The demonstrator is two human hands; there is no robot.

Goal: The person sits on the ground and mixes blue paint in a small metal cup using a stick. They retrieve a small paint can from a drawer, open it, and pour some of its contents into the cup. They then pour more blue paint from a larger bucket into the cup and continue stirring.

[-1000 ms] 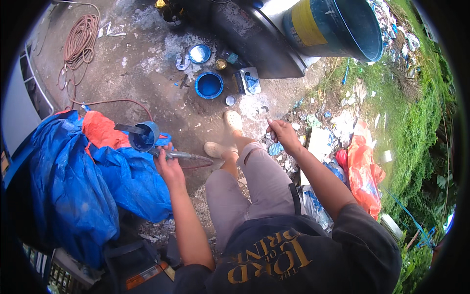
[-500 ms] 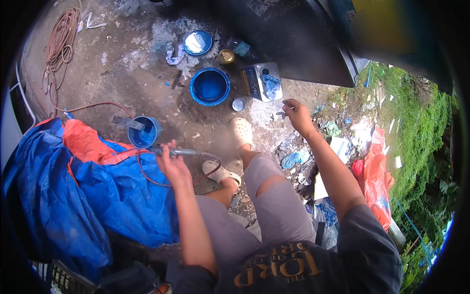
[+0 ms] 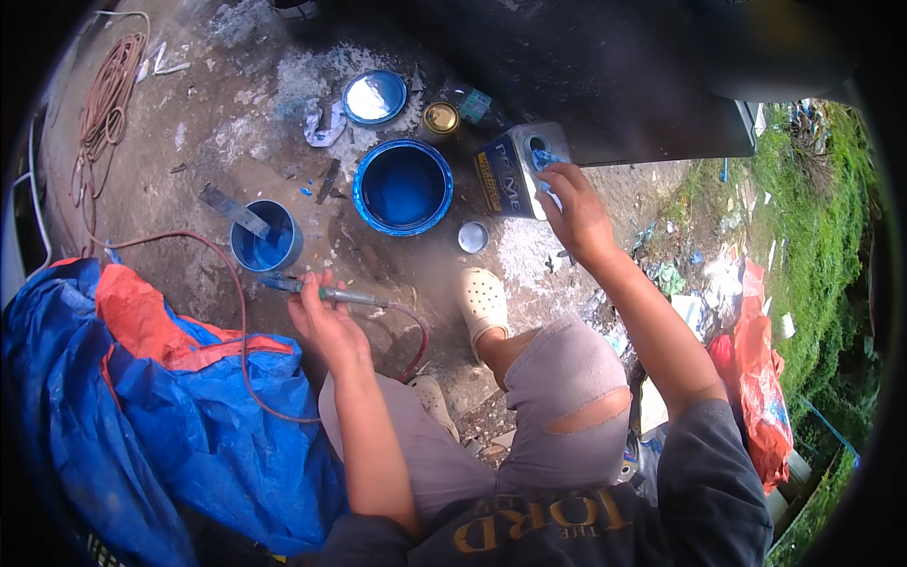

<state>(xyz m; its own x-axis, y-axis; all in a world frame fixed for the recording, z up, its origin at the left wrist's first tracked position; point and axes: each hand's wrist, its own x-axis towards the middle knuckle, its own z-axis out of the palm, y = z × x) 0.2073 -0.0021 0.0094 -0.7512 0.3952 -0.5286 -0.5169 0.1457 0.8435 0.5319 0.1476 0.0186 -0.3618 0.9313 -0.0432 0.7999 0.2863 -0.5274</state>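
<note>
My left hand (image 3: 327,323) grips a metal hose-fed tool (image 3: 351,296) with a red hose. Just beyond it is a blue cup (image 3: 276,248) with a flat stick (image 3: 236,214) in it; I cannot tell whether they touch. My right hand (image 3: 578,217) reaches to the top of a rectangular metal can (image 3: 503,180), fingers pinched on a crumpled blue scrap (image 3: 546,160) at its opening. Left of the can stands an open bucket of blue paint (image 3: 401,189), with a small silver tin (image 3: 472,237) below and a gold-topped tin (image 3: 440,117) above.
A blue-and-orange tarp (image 3: 179,425) lies at lower left, a coiled hose (image 3: 108,104) at upper left and a blue-rimmed lid (image 3: 373,94) near the bucket. A large dark panel (image 3: 614,85) fills the upper right. Rubbish, orange plastic (image 3: 756,378) and grass (image 3: 803,246) border the right side.
I have bent lower toward the containers. My right hand has moved up and forward onto the can's top and scrap. The blue cup now sits farther beyond my left hand.
</note>
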